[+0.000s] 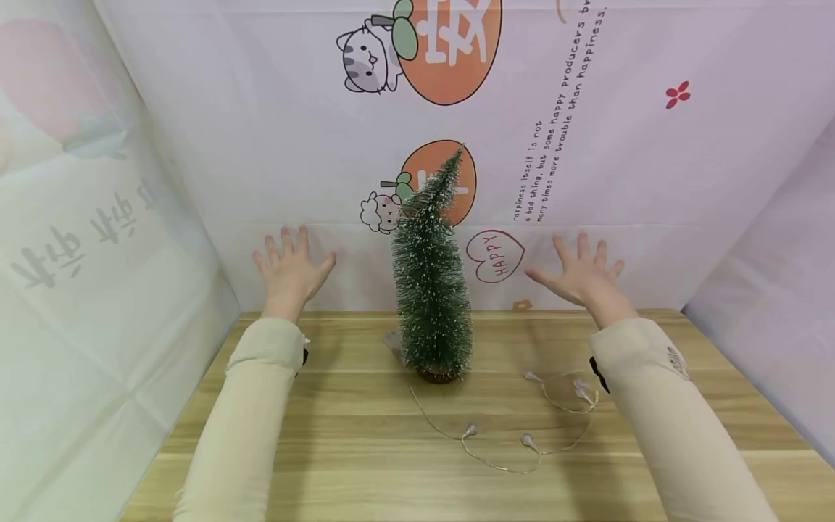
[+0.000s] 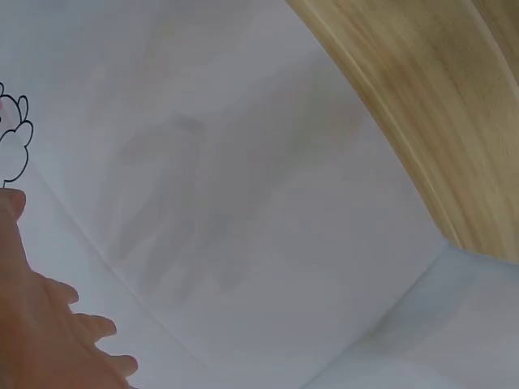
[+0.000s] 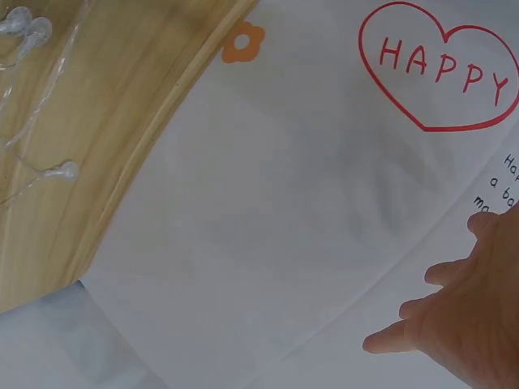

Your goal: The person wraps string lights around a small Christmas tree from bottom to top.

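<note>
A small green bottle-brush Christmas tree (image 1: 432, 290) with white-flecked bristles stands on the wooden table, its tip bent to the right. To its left my left hand (image 1: 287, 274) is raised with fingers spread, holding nothing. My right hand (image 1: 583, 274) is held up the same way on the tree's right, also without anything in it. A string of lights (image 1: 496, 464) with clear bulbs on a thin cord trails over the table from behind the tree's base to the right. In the left wrist view the left hand (image 2: 49, 324) shows at the lower left; the right hand (image 3: 462, 308) shows at the lower right of its own view.
A white printed cloth (image 1: 293, 145) with cartoon animals, orange fruit and lettering hangs behind the wooden table (image 1: 352, 464). More cloth (image 1: 98, 254) closes off the left side and the right side. The table's back edge meets the hanging cloth.
</note>
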A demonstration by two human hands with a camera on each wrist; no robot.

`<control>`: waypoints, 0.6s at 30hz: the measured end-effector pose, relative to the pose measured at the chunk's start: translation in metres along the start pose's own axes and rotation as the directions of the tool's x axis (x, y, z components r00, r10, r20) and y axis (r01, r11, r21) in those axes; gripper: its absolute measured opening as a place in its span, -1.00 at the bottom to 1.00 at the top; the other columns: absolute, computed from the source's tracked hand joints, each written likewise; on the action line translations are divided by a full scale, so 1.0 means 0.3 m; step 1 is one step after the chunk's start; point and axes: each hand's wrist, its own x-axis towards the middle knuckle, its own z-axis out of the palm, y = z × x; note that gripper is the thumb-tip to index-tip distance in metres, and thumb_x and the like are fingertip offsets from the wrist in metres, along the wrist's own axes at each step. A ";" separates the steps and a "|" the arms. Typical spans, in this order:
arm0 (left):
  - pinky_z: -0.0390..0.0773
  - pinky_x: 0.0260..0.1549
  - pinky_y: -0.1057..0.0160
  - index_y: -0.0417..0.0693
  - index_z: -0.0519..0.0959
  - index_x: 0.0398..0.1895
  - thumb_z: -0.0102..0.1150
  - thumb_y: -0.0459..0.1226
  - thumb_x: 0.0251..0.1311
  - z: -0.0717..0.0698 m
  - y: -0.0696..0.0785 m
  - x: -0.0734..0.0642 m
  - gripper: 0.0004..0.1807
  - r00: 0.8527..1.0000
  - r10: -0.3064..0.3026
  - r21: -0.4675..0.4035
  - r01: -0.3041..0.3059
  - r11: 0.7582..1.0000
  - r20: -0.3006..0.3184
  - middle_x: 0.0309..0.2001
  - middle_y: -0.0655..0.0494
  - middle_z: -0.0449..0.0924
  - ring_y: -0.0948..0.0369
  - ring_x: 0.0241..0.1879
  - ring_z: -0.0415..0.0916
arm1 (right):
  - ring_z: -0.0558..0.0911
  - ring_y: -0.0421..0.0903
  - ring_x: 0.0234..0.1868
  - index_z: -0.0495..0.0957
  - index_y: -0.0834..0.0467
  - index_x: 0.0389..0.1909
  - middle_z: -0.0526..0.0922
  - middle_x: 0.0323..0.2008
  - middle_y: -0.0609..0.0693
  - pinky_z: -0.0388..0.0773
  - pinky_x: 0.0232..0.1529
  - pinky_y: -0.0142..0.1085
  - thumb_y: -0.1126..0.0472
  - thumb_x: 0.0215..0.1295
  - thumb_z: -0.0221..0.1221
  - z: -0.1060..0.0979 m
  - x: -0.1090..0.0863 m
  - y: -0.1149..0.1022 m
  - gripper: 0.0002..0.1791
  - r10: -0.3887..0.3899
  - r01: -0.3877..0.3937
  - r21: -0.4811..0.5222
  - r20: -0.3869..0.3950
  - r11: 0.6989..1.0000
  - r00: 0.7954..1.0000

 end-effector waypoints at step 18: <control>0.45 0.15 0.01 -0.21 0.48 0.14 -0.06 -0.18 0.32 0.015 0.156 -0.092 -0.59 0.766 0.245 -0.108 -0.378 0.920 -0.595 0.05 -0.15 0.59 -0.07 0.08 0.51 | -0.07 0.60 0.35 -0.03 0.29 0.45 -0.07 0.38 0.56 -0.08 0.30 0.42 -0.28 0.33 -0.02 0.137 -0.047 0.167 -0.07 -0.194 0.194 -0.093 0.003 0.977 0.981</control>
